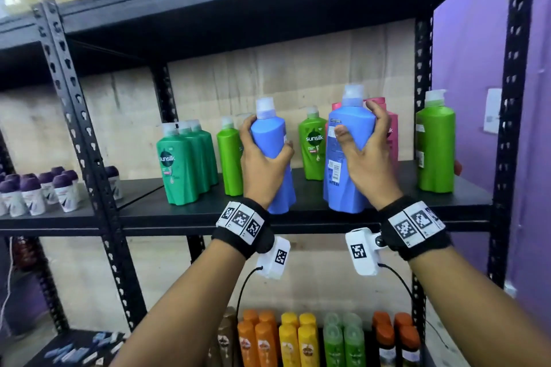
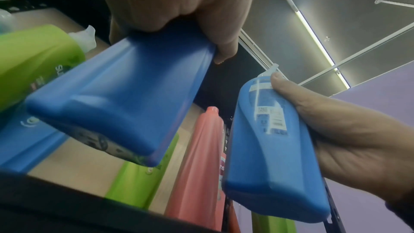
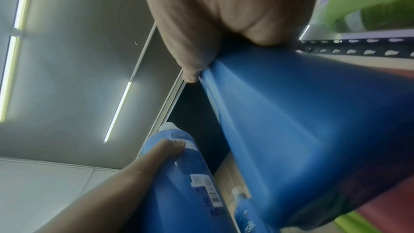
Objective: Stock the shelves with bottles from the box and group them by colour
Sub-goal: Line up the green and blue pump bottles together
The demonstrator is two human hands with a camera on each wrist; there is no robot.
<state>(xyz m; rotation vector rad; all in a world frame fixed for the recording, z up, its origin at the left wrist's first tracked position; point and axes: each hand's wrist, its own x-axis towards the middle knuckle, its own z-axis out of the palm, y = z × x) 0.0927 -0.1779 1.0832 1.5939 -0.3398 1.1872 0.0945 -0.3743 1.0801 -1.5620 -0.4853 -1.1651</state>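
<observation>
Left hand [image 1: 262, 158] grips 1 blue bottle [image 1: 272, 140], right hand [image 1: 368, 155] grips another blue bottle [image 1: 347, 134], both over the shelf [image 1: 313, 217]

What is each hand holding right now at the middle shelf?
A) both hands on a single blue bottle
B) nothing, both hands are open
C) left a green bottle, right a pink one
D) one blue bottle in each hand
D: the left hand grips one blue bottle and the right hand grips a second blue bottle, each wrapped by its own fingers; the wrist views show two separate blue bottles.
</observation>
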